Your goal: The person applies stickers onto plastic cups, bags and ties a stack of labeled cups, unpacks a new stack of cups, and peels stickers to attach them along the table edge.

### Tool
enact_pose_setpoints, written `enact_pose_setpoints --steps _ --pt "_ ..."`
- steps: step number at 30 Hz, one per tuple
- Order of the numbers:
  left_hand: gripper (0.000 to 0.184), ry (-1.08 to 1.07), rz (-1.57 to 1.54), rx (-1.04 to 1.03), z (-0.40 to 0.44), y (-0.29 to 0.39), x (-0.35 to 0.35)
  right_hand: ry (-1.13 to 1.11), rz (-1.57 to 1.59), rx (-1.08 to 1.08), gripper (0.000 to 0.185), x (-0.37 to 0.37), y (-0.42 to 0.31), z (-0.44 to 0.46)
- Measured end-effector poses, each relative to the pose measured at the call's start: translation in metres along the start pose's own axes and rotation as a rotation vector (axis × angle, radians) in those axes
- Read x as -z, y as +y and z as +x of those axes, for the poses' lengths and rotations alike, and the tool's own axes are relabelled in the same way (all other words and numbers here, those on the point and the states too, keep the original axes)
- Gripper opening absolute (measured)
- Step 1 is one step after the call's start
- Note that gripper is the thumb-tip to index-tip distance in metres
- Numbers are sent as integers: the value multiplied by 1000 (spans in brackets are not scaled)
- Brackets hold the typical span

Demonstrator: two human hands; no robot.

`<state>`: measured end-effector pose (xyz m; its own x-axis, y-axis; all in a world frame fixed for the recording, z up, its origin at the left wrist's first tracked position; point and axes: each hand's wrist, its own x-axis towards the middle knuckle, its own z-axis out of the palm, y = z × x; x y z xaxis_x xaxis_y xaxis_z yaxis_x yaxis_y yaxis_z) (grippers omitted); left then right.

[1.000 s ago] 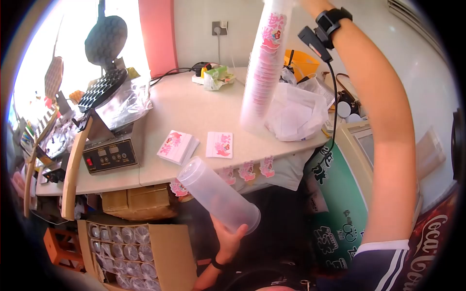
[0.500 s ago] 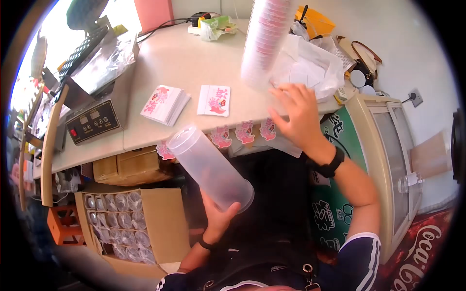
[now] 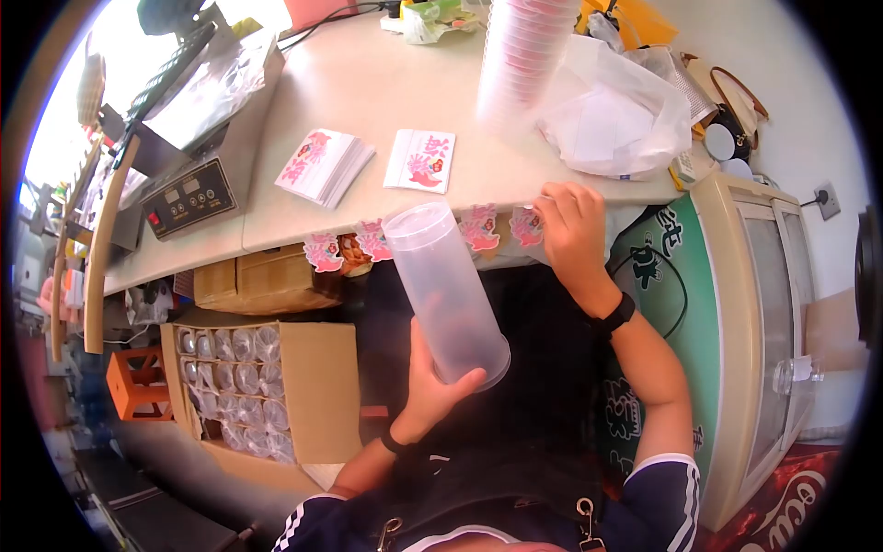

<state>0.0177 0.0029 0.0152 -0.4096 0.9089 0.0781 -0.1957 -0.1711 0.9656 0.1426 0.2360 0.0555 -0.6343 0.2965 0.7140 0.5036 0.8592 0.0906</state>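
Spanning the upper view, the table (image 3: 368,83) carries the working supplies on its top and along its near edge. To the right, the cabinet (image 3: 727,396) stands beside the table, bounding the work space. Below, the box (image 3: 319,386) sits open, its wrapped contents exposed, an arrangement that presumably leaves them easy to lift out. The bag (image 3: 658,115) lies toward the right end of the table, apart from the cards, perhaps to spare the front middle. The stack (image 3: 524,64) of printed cups rises beside it; nesting likely saves room.

The cup (image 3: 451,294), plain and frosted, is held off the table, in front of its edge, base up and tilted. The left hand (image 3: 432,391) is clamped on it near the rim, thumb on the near side and fingers behind, which appears to leave most of the wall unobstructed. The right hand (image 3: 575,239) is raised at the edge, fingers curled; whether they pinch anything cannot be told.

Two card piles, one thick and slanted (image 3: 317,166), one thinner (image 3: 419,161), lie just behind the edge, probably for short reach. Smallest, the stickers (image 3: 478,227) hang spaced along that edge, their lower parts free, probably for easy grasping.
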Motion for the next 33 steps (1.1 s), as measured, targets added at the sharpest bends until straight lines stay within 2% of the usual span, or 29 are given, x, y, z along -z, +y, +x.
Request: enact_pose_setpoints --steps 8,10,14,17,22,33 --pt "90 24 31 20 9 4 0 77 -50 6 22 -1 -9 -13" --pt "102 34 61 76 10 3 -1 112 -14 41 25 6 -14 -16" --pt "103 38 22 107 10 3 -8 152 -34 -36 30 7 -5 -6" --pt "103 16 20 114 8 1 -10 86 -52 -35 31 -4 4 -8" --pt "103 21 44 87 1 5 -9 137 -51 49 24 -16 5 -18" --pt "103 32 89 94 3 -1 -4 173 -105 56 19 -10 -12 -40"
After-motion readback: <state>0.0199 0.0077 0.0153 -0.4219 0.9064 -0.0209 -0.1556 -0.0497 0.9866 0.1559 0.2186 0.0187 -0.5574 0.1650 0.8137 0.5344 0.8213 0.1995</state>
